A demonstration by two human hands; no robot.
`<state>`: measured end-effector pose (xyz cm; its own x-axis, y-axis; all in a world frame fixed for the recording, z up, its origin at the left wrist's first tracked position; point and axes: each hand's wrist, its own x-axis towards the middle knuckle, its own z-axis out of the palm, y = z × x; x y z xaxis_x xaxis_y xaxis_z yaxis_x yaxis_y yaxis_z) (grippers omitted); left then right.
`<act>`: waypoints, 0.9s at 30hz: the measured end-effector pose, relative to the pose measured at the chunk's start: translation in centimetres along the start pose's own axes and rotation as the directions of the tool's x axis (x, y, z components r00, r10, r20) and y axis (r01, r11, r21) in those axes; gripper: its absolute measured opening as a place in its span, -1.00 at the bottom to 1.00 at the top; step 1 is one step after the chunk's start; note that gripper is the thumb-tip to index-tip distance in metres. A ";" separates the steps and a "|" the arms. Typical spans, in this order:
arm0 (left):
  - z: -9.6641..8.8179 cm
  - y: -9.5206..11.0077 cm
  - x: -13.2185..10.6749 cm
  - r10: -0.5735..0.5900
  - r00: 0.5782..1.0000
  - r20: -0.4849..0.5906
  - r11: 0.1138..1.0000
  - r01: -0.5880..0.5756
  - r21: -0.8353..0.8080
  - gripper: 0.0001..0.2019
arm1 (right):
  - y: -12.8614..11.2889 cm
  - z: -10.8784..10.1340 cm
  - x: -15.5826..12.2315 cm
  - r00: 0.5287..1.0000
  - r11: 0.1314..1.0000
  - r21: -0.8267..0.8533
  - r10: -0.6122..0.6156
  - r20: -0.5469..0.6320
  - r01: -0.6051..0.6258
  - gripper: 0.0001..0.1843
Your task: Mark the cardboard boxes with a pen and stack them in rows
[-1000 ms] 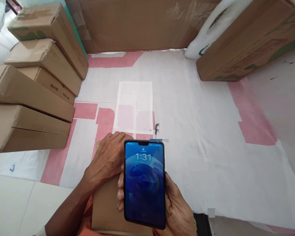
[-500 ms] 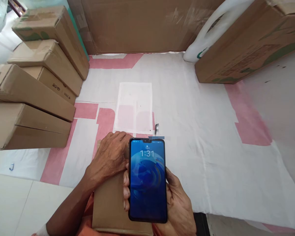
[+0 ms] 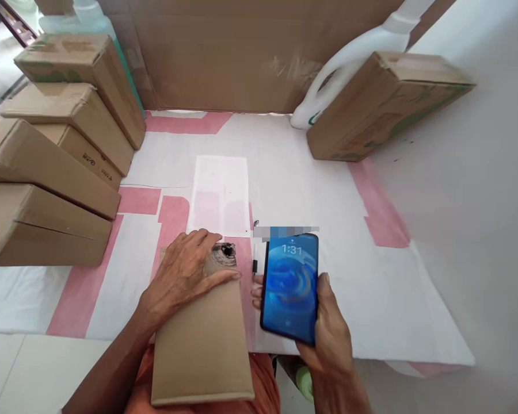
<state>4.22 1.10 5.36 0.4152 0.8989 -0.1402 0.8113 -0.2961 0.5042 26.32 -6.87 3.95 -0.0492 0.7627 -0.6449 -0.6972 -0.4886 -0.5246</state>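
Observation:
My right hand [image 3: 333,333] holds a smartphone [image 3: 289,296] upright from below and the right side, with its thumb along the edge and fingertips showing at the left. The lit lock screen reads 1:31. My left hand [image 3: 183,267] grips the far end of a brown cardboard box [image 3: 202,345] above my lap, thumb stretched across it and fingers over the edge. Between thumb and fingers, a dark round hole [image 3: 228,250] with scribbled black lines around it shows on the box. A pen [image 3: 254,266] lies left of the phone, partly hidden by it.
A translucent white sheet [image 3: 219,195] lies on the white and pink table cover [image 3: 302,172]. Stacked cardboard boxes [image 3: 64,172] stand at the left. At the back right, a white jug [image 3: 319,95] stands behind another carton [image 3: 371,115]. A large cardboard panel [image 3: 224,57] closes the back.
My right hand has moved the phone rightward and slightly up, away from my left hand, uncovering the box's hole. My left thumb now shows stretched across the box. The view has shifted right.

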 end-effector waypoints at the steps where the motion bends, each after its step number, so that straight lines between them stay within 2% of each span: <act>1: 0.0 -0.1 -0.1 0.005 1.000 -0.016 1.000 -0.005 -0.010 -0.54 | -0.3 -0.9 0.6 0.995 0.996 -0.068 -0.061 -0.077 0.056 -0.31; 4: 0.1 -0.6 -0.2 0.044 0.996 -0.079 0.997 -0.049 -0.061 -0.59 | -0.8 -4.0 2.6 0.948 0.960 -0.240 -0.206 -0.243 0.147 -0.46; 7: 0.4 -1.4 -0.3 0.108 0.980 -0.169 0.982 -0.131 -0.133 -0.61 | -0.9 -6.9 4.3 0.896 0.902 -0.390 -0.318 -0.312 0.184 -0.50; 9: 0.5 -1.9 -0.4 0.148 0.955 -0.255 0.965 -0.196 -0.175 -0.63 | -0.8 -8.3 5.2 0.839 0.784 -0.594 -0.437 -0.325 0.178 -0.40; 11: 0.2 -2.3 -0.6 0.181 0.920 -0.347 0.949 -0.256 -0.184 -0.66 | -0.8 -9.3 5.7 0.770 0.608 -0.779 -0.566 -0.294 0.149 -0.31; 13: -0.4 -2.7 -1.0 0.186 0.881 -0.435 0.947 -0.279 -0.161 -0.66 | -0.9 -9.8 5.7 0.717 0.469 -0.874 -0.652 -0.247 0.126 -0.30; 16: -1.3 -3.7 -2.3 0.149 0.823 -0.548 0.959 -0.256 -0.124 -0.66 | -1.0 -10.1 5.1 0.678 0.365 -0.926 -0.705 -0.207 0.097 -0.38; 18: -1.3 -4.7 -3.7 0.099 0.797 -0.595 0.970 -0.212 -0.122 -0.65 | -1.0 -10.4 4.6 0.676 0.279 -0.958 -0.719 -0.160 0.071 -0.44; 20: -0.6 -6.0 -5.3 0.021 0.780 -0.626 0.977 -0.148 -0.152 -0.61 | -1.1 -10.7 4.5 0.681 0.201 -0.978 -0.724 -0.109 0.057 -0.44; 22: 0.8 -7.5 -7.2 -0.080 0.766 -0.638 0.973 -0.078 -0.216 -0.56 | -1.3 -11.1 4.8 0.674 0.139 -0.989 -0.735 -0.067 0.053 -0.39; 25: 4.0 -9.2 -10.1 -0.223 0.755 -0.617 0.940 -0.001 -0.340 -0.50 | -1.2 -11.4 5.0 0.645 0.050 -0.997 -0.764 0.000 0.058 -0.33; 27: 6.4 -9.5 -11.8 -0.305 0.750 -0.587 0.898 0.021 -0.440 -0.47 | -0.2 -11.3 4.5 0.611 -0.020 -0.996 -0.789 0.067 0.083 -0.27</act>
<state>-5.79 -8.79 -3.21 -0.1775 0.9541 0.2412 0.5559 -0.1050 0.8246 34.37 -8.17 -5.09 0.4721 0.8797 0.0567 0.7226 -0.3494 -0.5965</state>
